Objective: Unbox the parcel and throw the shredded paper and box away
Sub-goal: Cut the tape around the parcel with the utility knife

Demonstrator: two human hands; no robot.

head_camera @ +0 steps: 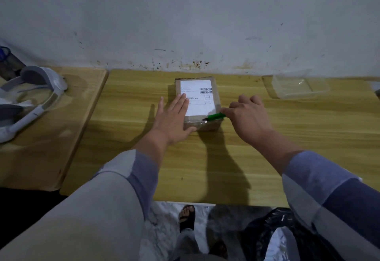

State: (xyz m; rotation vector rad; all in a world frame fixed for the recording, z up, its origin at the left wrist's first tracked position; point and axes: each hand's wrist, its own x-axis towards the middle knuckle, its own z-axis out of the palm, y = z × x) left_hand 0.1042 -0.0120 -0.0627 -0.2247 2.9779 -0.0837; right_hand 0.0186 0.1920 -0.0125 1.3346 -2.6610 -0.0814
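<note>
Your left hand lies flat on the parcel; your right hand grips a green cutter, blade pointing left along the parcel's near edge, just beside your knuckles.

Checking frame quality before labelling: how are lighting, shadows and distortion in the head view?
Head view: dim, flat light from above and behind; both hands cast long dark shadows toward the near edge of the table. Wide-angle bending bows the table's far edge and stretches the sleeves. The parcel label print is too soft to read; the green cutter in the right hand stays distinct.
</note>
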